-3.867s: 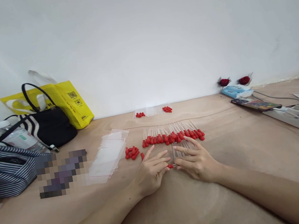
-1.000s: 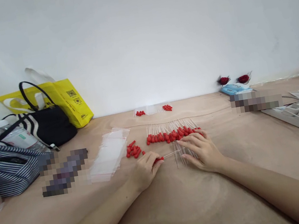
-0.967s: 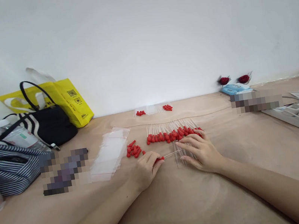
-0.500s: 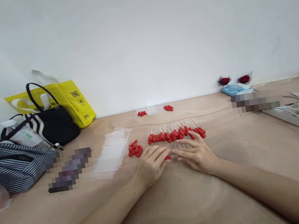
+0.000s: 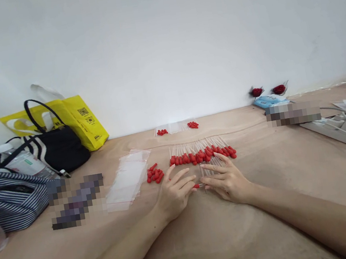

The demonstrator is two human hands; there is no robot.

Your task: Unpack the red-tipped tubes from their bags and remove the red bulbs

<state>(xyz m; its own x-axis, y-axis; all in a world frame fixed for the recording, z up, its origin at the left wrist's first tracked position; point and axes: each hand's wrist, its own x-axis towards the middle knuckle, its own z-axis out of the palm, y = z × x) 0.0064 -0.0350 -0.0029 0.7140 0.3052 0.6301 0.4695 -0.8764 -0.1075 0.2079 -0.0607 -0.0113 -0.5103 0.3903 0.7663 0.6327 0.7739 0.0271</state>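
Head view showed a red bulb (image 5: 196,185) at lower centre, pinched in the left hand (image 5: 174,193), other fingers spread; the right hand (image 5: 228,179) apparently pinched the adjoining clear tube (image 5: 201,185). The bulb was likely soft and light, the tube stiff, best held near the joint. Red-bulbed tubes (image 5: 187,158) lay beyond.

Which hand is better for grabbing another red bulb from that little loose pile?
Probably the left hand: the loose red bulbs lie close by it, while the right hand is farther away, over the clear tubes.
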